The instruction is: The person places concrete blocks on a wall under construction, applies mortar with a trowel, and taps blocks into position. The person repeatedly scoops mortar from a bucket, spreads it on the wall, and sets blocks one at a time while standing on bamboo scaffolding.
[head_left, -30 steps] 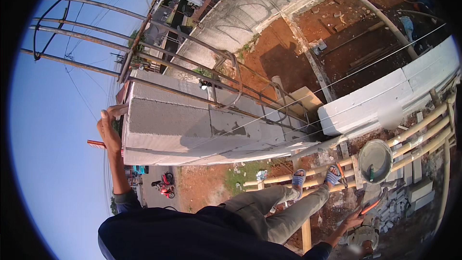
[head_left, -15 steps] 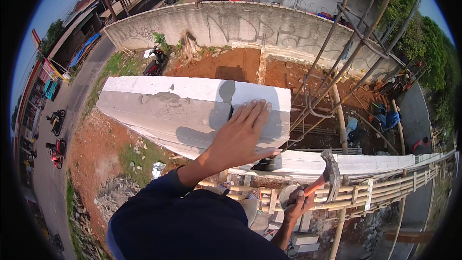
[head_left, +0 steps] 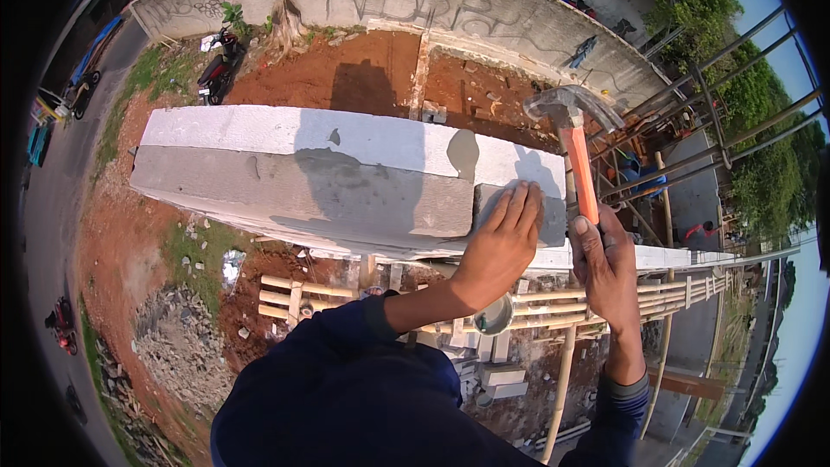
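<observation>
A wall of pale lightweight blocks [head_left: 363, 206] crosses the view, with grey mortar patches on its upper faces. At its right end sits a shorter end block [head_left: 551, 223]. My left hand [head_left: 506, 246] lies on this block, fingers stretched out over its upper edge, holding nothing. A round mortar patch [head_left: 463, 154] marks the joint beside it. My right hand [head_left: 603, 266] grips a claw hammer [head_left: 581, 164] by its orange handle. The hammer stands upright, its metal head up beyond the block's right end.
Bamboo scaffold poles [head_left: 549, 304] run below the wall, with a round bucket [head_left: 494, 316] by them. Steel reinforcing bars [head_left: 735, 134] rise at the right. Loose blocks [head_left: 503, 376] lie lower down. Beyond are red soil [head_left: 303, 86] and a graffitied boundary wall [head_left: 259, 0].
My right hand has brought the hammer up from beneath the wall to beside the end block. My left hand stays on that block. The whole view has shifted and turned slightly.
</observation>
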Motion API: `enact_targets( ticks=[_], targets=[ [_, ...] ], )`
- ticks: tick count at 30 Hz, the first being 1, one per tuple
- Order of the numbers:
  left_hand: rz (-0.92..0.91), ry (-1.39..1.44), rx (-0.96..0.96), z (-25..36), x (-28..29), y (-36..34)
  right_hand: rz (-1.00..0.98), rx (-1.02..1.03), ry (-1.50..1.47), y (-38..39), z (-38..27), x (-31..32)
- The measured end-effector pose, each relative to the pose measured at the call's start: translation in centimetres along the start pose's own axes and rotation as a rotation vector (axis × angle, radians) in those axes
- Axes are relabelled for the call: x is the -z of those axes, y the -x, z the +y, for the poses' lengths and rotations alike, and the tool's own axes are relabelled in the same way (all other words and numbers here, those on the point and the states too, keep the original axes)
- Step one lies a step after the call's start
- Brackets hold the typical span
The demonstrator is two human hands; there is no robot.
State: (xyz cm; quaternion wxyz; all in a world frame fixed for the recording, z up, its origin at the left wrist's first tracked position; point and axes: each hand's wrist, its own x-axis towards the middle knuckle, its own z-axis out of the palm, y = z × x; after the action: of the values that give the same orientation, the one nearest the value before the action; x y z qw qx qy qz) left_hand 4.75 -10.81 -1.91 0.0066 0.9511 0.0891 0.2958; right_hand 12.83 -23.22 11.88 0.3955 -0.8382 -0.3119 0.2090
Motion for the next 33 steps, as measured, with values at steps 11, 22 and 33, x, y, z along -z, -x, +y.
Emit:
enact_targets(
  ticks=[11, 22, 33],
  targets=[
    [0.008, -0.004, 0.010, -0.2, -0.8, 0.2, -0.039, -0.135, 0.096, -1.1, -1.4, -0.6],
    [-0.074, 0.026, -0.081, -0.5, -0.5, -0.1, -0.127, -0.165, 0.153, 0.0, -0.3, -1.0],
    [-0.335, 0.329, -0.336, -9.8, 3.4, -4.5, 0.554, 0.026, -0.752, 10.7, 4.4, -6.2]
  ],
)
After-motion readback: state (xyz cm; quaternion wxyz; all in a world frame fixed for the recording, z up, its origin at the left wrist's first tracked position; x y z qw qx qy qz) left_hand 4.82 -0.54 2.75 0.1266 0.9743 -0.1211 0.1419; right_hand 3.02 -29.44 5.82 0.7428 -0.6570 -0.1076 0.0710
